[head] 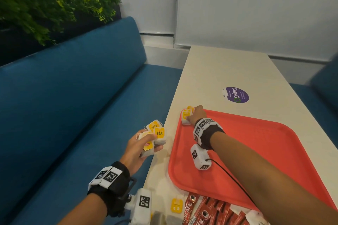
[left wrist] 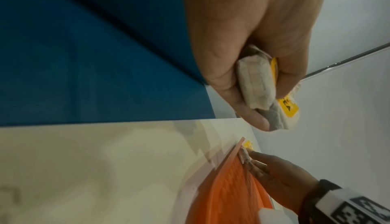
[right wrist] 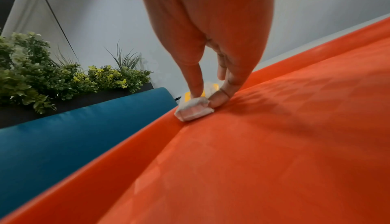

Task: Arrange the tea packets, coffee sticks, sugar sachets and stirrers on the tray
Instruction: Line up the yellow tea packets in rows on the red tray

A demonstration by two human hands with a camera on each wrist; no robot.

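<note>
Several tea packets (head: 187,115) sit in the tray's (head: 256,144) far left corner, pinched by my right hand (head: 198,114) as I set them down. My left hand (head: 139,149) clutches more packets (head: 155,136) beside the worktop (head: 228,71) edge. Next I'd release and fetch those.

tray (head: 256,151) on the table (head: 228,71), toward its near left part, just inside the table's left edge. tea packets (head: 187,115) in the tray's far left corner, under the right hand (head: 198,114). left hand (head: 140,147) with a bundle of tea bags (head: 155,135) over the table's left edge, left of the tray. coffee sticks (head: 206,210) and a loose tea bag (head: 176,205) at the table's near edge, before the tray. round sticker (head: 236,94) beyond the tray. bench seat (head: 73,106) left of the table; plants (head: 45,2) behind it.
</note>
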